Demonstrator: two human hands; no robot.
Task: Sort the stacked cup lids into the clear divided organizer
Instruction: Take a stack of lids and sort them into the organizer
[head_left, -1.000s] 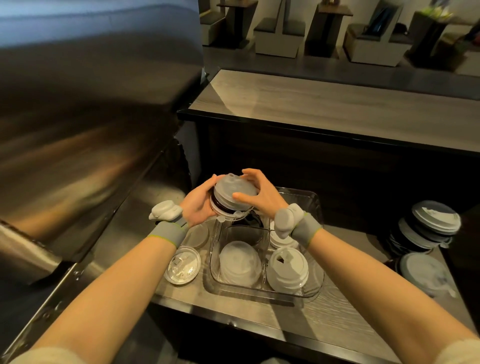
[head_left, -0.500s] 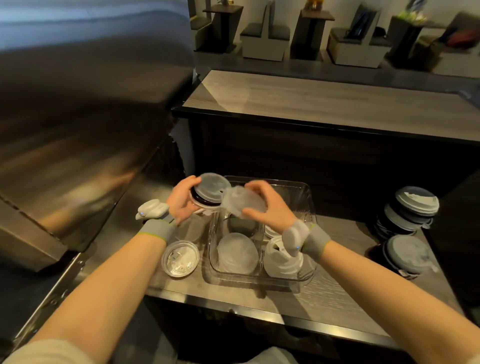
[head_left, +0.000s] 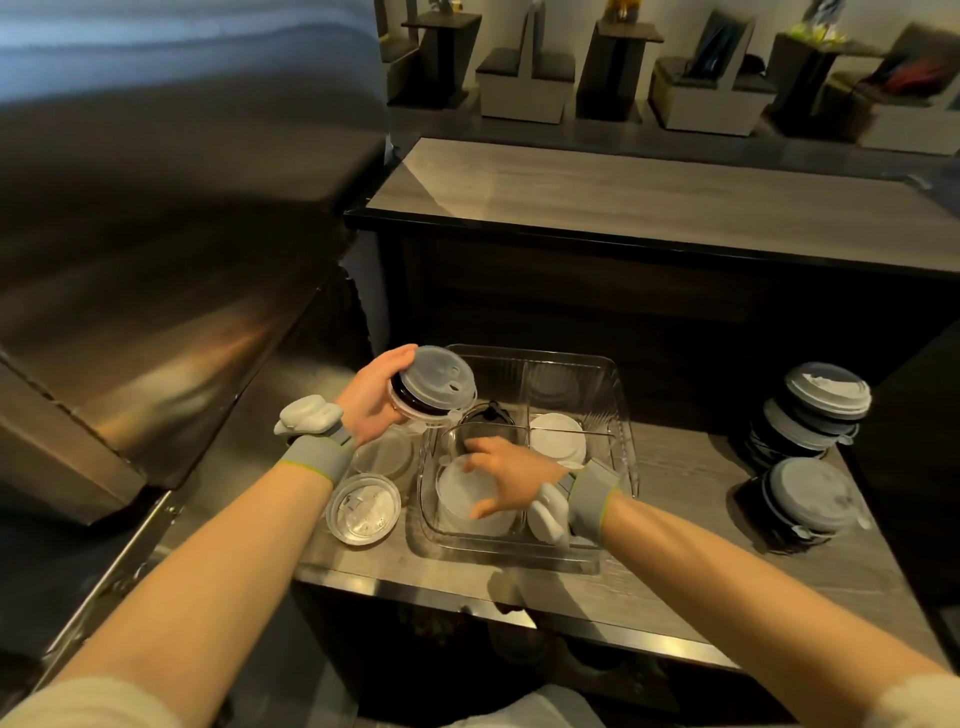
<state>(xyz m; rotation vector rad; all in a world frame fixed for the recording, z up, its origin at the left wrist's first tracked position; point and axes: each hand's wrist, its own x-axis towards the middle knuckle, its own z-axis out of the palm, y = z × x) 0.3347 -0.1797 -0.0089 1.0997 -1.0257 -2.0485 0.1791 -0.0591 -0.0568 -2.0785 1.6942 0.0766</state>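
My left hand (head_left: 371, 397) holds a small stack of lids (head_left: 434, 384), translucent on top and black beneath, tilted above the left rim of the clear divided organizer (head_left: 621, 415). My right hand (head_left: 511, 475) reaches down into the organizer's front left compartment, fingers spread over a translucent lid (head_left: 462, 493) that lies on the pile there. I cannot tell whether the fingers still pinch it. White lids (head_left: 558, 439) fill a right compartment, and a black lid (head_left: 488, 413) lies at the back left.
Two clear flat lids (head_left: 363, 509) (head_left: 387, 452) lie on the counter left of the organizer. Stacks of black and grey lids (head_left: 815, 410) (head_left: 802, 499) stand at the right. A steel appliance (head_left: 156, 260) looms on the left; a raised wooden counter (head_left: 649, 192) runs behind.
My right hand took the top translucent lid off the stack and carried it down into the front left compartment. My left hand kept the remaining stack, shifted slightly left.
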